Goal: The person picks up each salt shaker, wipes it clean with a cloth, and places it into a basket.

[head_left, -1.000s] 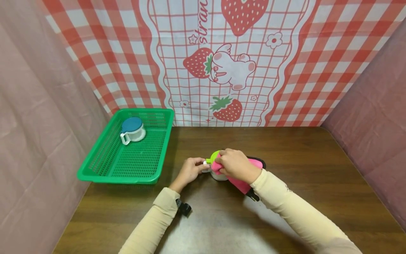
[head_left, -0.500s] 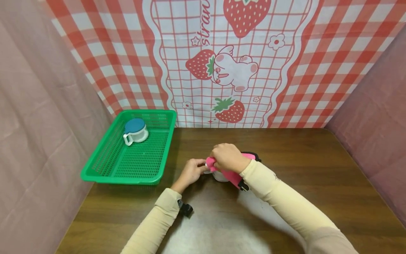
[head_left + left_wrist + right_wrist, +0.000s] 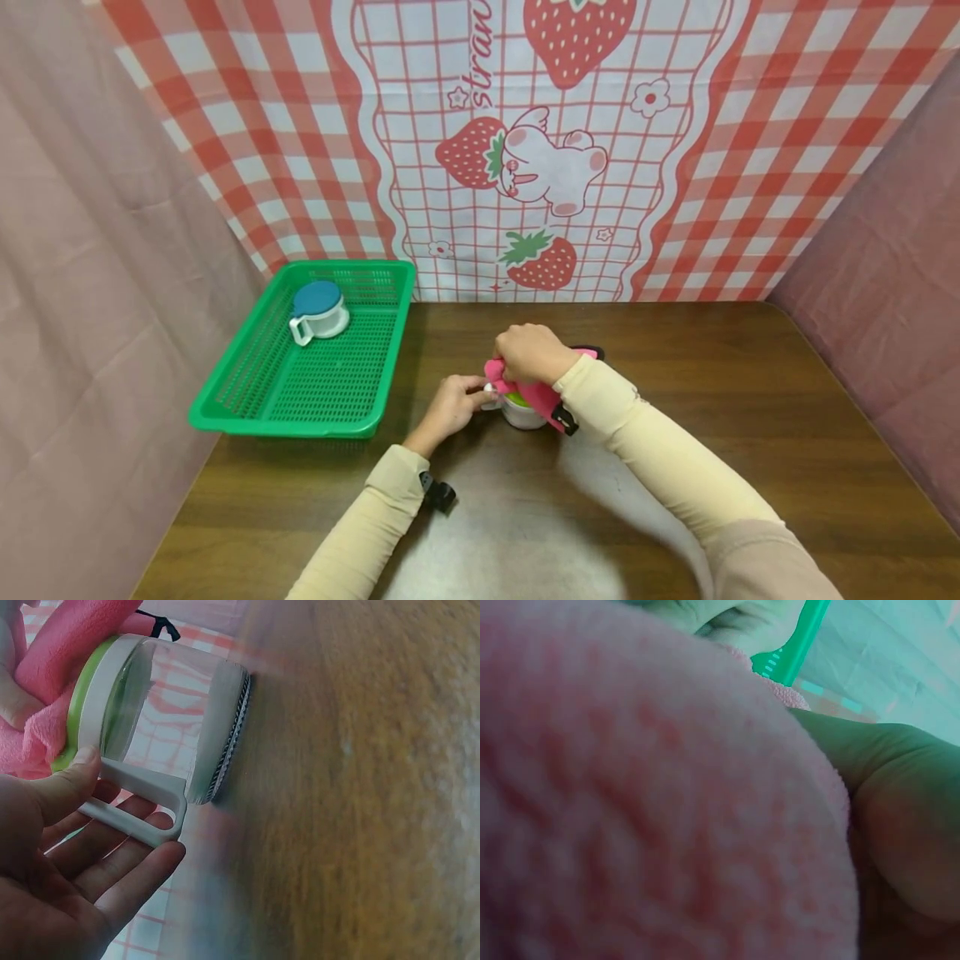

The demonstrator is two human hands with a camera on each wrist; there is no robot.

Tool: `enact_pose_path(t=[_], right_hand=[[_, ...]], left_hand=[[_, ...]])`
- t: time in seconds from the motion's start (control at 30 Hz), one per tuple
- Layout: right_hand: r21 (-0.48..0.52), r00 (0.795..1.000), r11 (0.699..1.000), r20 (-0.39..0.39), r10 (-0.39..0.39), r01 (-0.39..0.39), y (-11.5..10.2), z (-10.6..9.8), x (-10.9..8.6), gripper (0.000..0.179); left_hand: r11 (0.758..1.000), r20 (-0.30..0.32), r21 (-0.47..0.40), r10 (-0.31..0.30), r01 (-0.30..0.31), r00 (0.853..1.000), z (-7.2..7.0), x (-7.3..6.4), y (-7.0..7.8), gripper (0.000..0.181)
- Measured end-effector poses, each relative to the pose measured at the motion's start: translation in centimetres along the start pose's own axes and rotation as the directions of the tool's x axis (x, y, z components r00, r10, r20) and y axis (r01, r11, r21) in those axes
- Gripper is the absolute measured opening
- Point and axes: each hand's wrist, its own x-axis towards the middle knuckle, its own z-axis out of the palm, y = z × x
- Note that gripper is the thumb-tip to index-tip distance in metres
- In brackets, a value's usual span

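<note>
A clear jar [image 3: 176, 697] with a white collar, a green lid [image 3: 517, 399] and a white side handle [image 3: 142, 829] stands upright on the table. My left hand [image 3: 452, 408] pinches the handle, the thumb on its upper end and the fingers beneath. Over the lid, my right hand [image 3: 531, 353] grips a bunched pink cloth [image 3: 537, 395] with dark trim. The cloth hides part of the lid and drapes along the jar's right side. Close up, the cloth [image 3: 667, 795] fills most of the right wrist view, so the right fingertips are mostly hidden.
A green plastic basket [image 3: 318, 426] sits on the left of the wooden table [image 3: 712, 417]. Inside it, near the back, is a similar jar with a blue lid [image 3: 317, 297] and white handle. A checked strawberry curtain [image 3: 420, 192] hangs behind the table.
My right hand has shifted with the pink cloth toward the back and slightly left over the lid. Green lid now shows at the front, below the cloth. My left hand keeps hold of the handle.
</note>
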Motion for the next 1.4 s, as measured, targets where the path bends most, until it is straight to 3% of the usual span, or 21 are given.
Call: enact_pose_path(t=[0.3, 0.7, 0.93, 1.17, 1.4], right_hand=[[0.03, 0.997, 0.997, 0.018, 0.07, -0.071, 1.4, -0.2, 0.5, 0.018], [0.15, 0.989, 0.978, 0.012, 0.144, -0.144, 4.4, 0.5, -0.5, 0.022], [0.188, 0.985, 0.972, -0.069, 0.155, -0.14, 5.9, 1.5, -2.0, 0.012], [0.182, 0.977, 0.981, -0.186, 0.107, -0.072, 6.6, 2.4, -4.1, 0.002], [0.228, 0.953, 0.973, -0.284, 0.108, -0.042, 7.0, 4.0, -6.4, 0.021]], left_hand=[[0.999, 0.016, 0.001, 0.038, -0.038, 0.999, -0.2, 0.1, -0.3, 0.017], [0.999, -0.005, -0.044, -0.016, 0.016, 1.0, 0.3, 0.1, -0.3, 0.019], [0.997, -0.018, -0.07, -0.036, 0.035, 0.999, 0.3, 0.1, -0.3, 0.018], [0.997, -0.028, -0.073, -0.039, 0.036, 0.999, 0.4, 0.1, -0.4, 0.019], [0.996, -0.028, -0.068, -0.053, 0.051, 0.998, 0.4, -0.2, 0.0, 0.021]])
